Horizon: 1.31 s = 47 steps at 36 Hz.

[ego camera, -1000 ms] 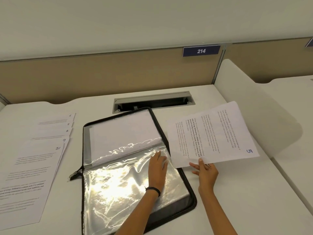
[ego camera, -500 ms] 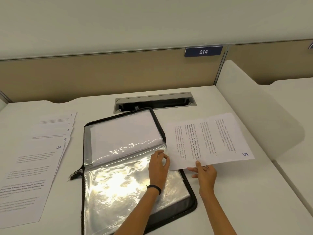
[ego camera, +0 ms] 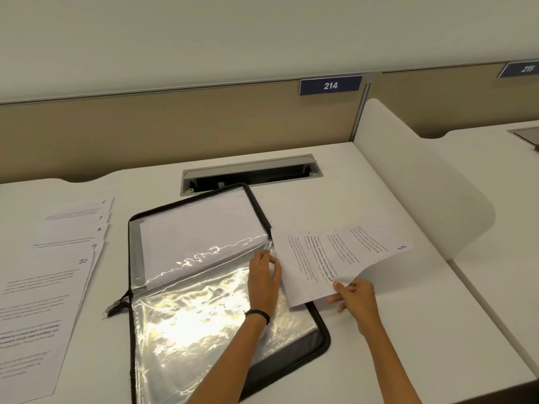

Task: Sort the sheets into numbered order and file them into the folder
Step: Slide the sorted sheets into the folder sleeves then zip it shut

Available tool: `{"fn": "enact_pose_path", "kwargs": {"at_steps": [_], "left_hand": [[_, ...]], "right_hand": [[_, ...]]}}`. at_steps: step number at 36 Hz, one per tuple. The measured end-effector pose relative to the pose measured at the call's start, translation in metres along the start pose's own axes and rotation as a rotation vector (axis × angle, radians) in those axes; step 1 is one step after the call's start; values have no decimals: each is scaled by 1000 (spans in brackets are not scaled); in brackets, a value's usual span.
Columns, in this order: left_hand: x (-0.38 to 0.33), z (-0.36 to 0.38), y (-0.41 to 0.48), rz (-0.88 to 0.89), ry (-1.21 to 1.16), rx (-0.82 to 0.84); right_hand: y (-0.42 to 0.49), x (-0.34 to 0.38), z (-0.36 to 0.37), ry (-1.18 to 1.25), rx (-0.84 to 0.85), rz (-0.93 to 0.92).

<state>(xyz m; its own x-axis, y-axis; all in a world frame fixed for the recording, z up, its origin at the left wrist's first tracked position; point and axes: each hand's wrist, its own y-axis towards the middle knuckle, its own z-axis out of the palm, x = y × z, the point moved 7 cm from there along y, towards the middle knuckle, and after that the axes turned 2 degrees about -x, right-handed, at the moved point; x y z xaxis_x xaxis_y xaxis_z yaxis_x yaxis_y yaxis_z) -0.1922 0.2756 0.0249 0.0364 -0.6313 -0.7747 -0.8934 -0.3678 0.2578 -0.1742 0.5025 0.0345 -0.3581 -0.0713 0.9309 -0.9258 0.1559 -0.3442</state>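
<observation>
A black zip folder (ego camera: 319,342) lies open on the desk, showing clear plastic sleeves (ego camera: 201,313). My left hand (ego camera: 264,279) rests on the near sleeve and pinches its right edge between thumb and fingers. My right hand (ego camera: 354,295) holds the printed sheet numbered 5 (ego camera: 335,260) by its near edge, just right of the folder. The sheet's left edge lies close to my left hand's fingers. A filed sheet shows inside the far sleeve (ego camera: 198,237).
A fanned stack of sheets (ego camera: 49,275) numbered 6 to 10 lies on the desk's left side. A cable slot (ego camera: 250,173) is set into the desk behind the folder. A white curved divider (ego camera: 420,185) stands at the right. The beige partition (ego camera: 175,126) carries label 214.
My right hand has lowered sheet 5 and brought it left toward the sleeve edge. My left hand's fingers went from flat on the sleeve to pinching its right edge.
</observation>
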Motion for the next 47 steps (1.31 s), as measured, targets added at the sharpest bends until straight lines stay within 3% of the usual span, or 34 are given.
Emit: {"fn": "enact_pose_path", "kwargs": {"at_steps": [10, 17, 27, 30, 34, 37, 42, 47], "left_hand": [[4, 11, -10, 64, 79, 72], [2, 14, -11, 134, 139, 63], [6, 16, -12, 141, 163, 78], [6, 16, -12, 122, 132, 74], [7, 13, -11, 99, 80, 60], [10, 12, -10, 74, 36, 50], [17, 11, -8, 0, -68, 23], [17, 8, -7, -34, -146, 8]], "right_hand": [[-10, -18, 4, -122, 187, 68], [-13, -27, -1, -174, 181, 152], [-29, -19, -15, -680, 493, 445], [-22, -10, -9, -680, 515, 326], [-7, 8, 13, -535, 425, -67], [-5, 12, 35, -598, 432, -302], [-10, -22, 68, -901, 687, -305], [-10, -23, 77, -830, 584, -418]]}}
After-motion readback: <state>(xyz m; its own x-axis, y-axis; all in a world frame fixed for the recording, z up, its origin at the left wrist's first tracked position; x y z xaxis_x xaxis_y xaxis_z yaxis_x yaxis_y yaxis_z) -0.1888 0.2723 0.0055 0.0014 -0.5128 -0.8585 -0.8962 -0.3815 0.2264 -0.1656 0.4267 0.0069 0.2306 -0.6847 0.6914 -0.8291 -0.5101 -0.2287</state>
